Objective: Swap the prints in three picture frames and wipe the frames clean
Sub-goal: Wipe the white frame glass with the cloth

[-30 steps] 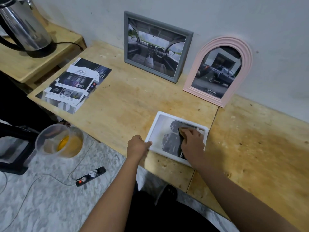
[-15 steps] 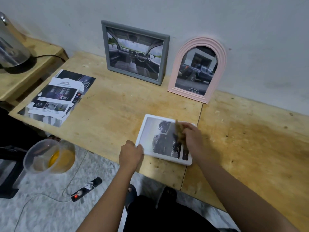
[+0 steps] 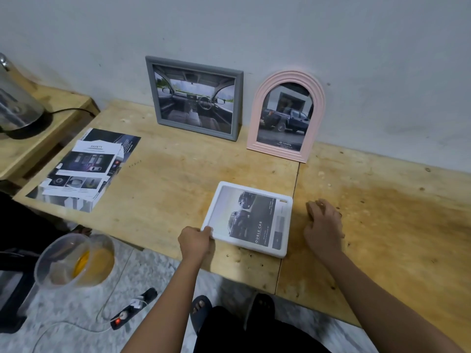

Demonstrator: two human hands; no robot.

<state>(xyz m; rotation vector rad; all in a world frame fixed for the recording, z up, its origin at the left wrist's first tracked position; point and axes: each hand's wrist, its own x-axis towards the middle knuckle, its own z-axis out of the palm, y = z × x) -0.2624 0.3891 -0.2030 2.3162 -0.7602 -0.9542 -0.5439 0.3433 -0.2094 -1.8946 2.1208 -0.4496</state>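
Steel kettle (image 3: 17, 105): rounded, shiny body on a black base, far left on a low wooden side table (image 3: 38, 149).
Plastic jug (image 3: 74, 261): clear, round, holds yellow liquid; near left, below the table edge.
Brochures (image 3: 84, 171): glossy printed sheets in a loose stack, left end of the table.
Table (image 3: 165, 179): pale plywood, pitted and stained, with a seam right of centre.
Grey frame (image 3: 195, 98): rectangular, moulded, leaning on the far wall; car-interior print.
Left hand (image 3: 195, 242): fingers curled round the near-left corner of the white frame, thumb on top.
White frame (image 3: 251, 219): smooth, rounded corners, lying flat near the table's front edge; print of dark trucks faces up.
Pink frame (image 3: 285, 115): arched, ridged, upright against the wall, right of the grey frame; pickup print.
Right hand (image 3: 322, 222): on the tabletop just right of the white frame, not touching it; fingers bent downward. Cannot tell whether they hold anything.
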